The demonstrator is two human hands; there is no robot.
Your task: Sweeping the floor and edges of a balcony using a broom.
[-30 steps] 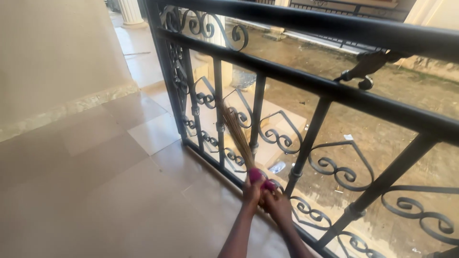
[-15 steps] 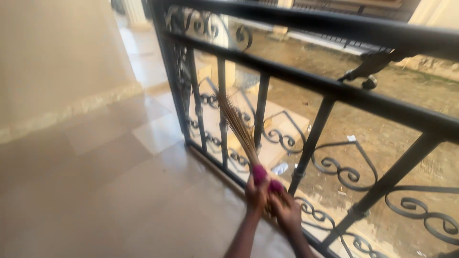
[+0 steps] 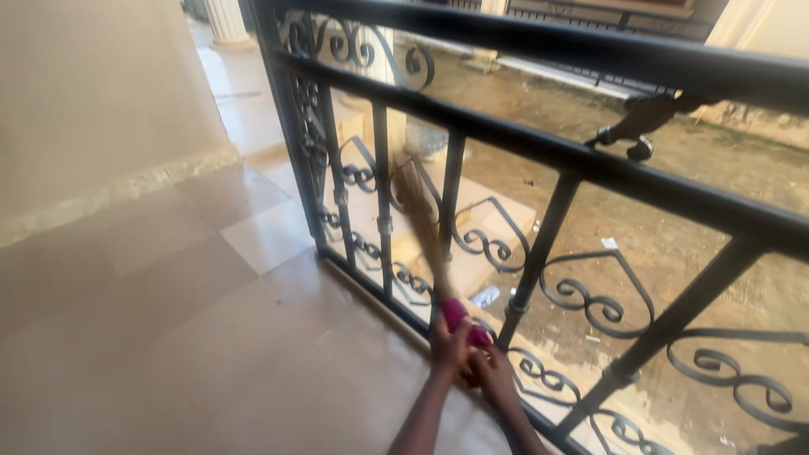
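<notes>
There was one straw broom point(image 3: 420, 221) with one magenta grip point(image 3: 459, 320), two hands, left point(image 3: 450, 347) and right point(image 3: 493, 375), one black iron railing point(image 3: 539, 147), and one white column point(image 3: 226, 18).

The straw broom point(image 3: 421, 223) has swung upright against the black railing point(image 3: 539, 152), its bristles drawn into a narrower bundle.

Both forearms are bare, with no sleeve reaching into view. The left hand point(image 3: 449, 347) and the right hand point(image 3: 495, 377) are gloveless, and the slim wrists carry no band.
</notes>
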